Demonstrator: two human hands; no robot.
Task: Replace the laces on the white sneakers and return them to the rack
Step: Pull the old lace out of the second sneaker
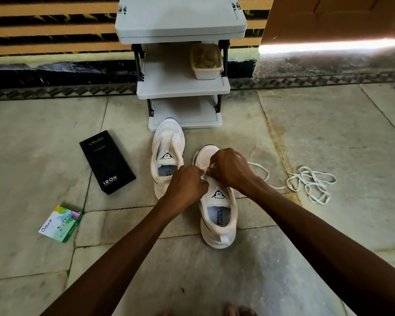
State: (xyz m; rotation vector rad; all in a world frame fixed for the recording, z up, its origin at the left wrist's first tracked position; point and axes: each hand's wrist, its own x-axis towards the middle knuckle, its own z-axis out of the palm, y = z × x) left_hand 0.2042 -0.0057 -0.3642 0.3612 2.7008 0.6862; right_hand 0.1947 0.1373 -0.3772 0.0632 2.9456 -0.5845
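Open floor [328,133] at 3 and 9 o'clock. Rack [183,87] stands at 12, far sneaker [167,156] with its toe right at the base. Black box [107,161] and green carton [61,224] lie at 9 and 8, apart from the shoes. Near sneaker [217,215] sits dead centre, its eyelets hidden under both hands (lace path unreadable there). Left hand [187,185] and right hand [230,169]: fingers [214,165] curled, pinching the white lace [310,183] over the tongue. The rest of it tangles at 3.

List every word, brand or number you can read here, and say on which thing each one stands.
"vivo", "120W": black box.
"Odonil": green and white packet.
"SPEED": tongues of near sneaker and far sneaker.
"SPEED FLEXIBLE": near sneaker's insole.
Far sneaker's insole print: too blurred.
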